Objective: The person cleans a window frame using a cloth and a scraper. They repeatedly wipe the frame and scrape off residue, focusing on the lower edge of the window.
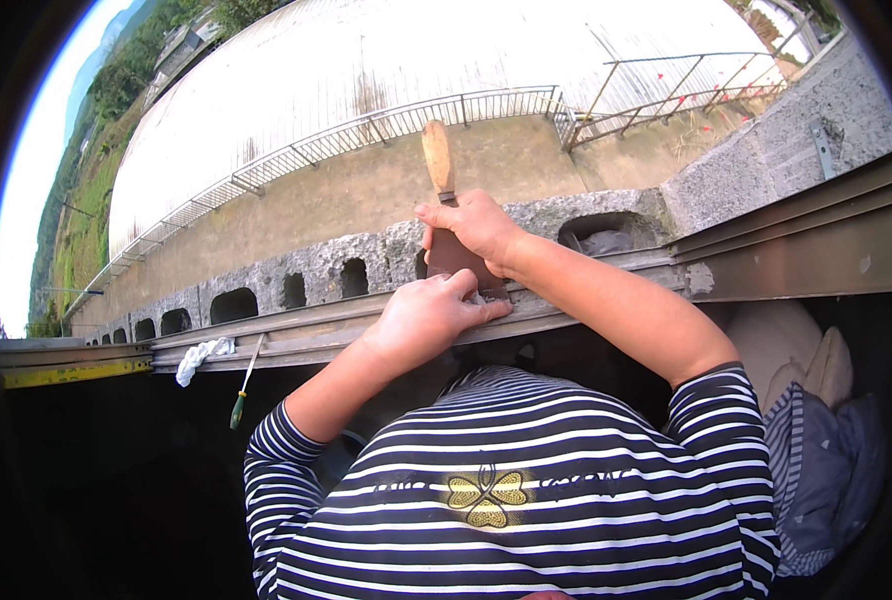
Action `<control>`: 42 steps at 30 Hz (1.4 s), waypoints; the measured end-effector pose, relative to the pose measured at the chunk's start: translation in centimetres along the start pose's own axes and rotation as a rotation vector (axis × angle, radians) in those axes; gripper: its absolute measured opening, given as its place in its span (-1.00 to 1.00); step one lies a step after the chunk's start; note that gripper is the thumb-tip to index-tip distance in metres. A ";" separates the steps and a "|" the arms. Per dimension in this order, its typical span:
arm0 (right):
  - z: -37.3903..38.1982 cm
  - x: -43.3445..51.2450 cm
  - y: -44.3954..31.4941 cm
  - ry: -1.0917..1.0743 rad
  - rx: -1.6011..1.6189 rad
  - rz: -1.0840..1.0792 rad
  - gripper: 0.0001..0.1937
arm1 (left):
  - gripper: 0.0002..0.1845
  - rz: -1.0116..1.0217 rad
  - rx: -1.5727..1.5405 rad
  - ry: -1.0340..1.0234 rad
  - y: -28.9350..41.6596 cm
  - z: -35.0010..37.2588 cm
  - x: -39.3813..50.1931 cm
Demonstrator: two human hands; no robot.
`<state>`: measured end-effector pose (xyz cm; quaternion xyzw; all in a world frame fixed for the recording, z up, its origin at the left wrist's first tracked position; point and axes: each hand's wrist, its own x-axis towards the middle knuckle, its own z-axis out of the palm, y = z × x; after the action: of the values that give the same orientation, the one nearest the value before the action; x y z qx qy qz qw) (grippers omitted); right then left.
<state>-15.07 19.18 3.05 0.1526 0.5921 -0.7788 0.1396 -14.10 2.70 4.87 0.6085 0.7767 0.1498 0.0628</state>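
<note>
A putty knife [457, 255] with a wooden handle stands upright over the metal window track [363, 322], its wide blade pointing down. My right hand [478, 229] grips it where the handle meets the blade. Close to the blade's lower edge, my left hand [442, 309] is bent over the track with thumb and fingers drawn together; what lies between them is too small to tell. Left of my hands, a crumpled white cloth or tissue [202, 358] hangs over the track's edge. Beside it a screwdriver [240, 401] with a green handle leans across the track, handle downward.
Beyond the track runs a rough hollow-block ledge [318, 281] with openings, one holding a plastic bag [605, 241]. A metal frame [806, 232] rises at the right. A yellow-edged rail [78, 371] is at the left. Farther out are a metal railing [318, 142] and a pale roof [416, 60].
</note>
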 end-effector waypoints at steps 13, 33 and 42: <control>-0.4 0.8 0.4 0.007 0.106 0.106 -0.67 | -0.83 0.006 -0.100 0.059 -0.6 0.5 0.3; -2.2 3.2 -0.4 0.007 0.245 0.202 -0.66 | -0.84 0.007 -0.198 0.046 -2.2 -1.4 2.9; -3.9 4.1 -2.0 0.021 -0.107 -0.193 -0.63 | -0.86 -0.052 -0.215 0.033 -4.1 0.1 5.7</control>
<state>-19.37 23.31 2.22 0.0954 0.6462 -0.7543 0.0657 -19.31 7.35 3.98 0.5756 0.7725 0.2406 0.1190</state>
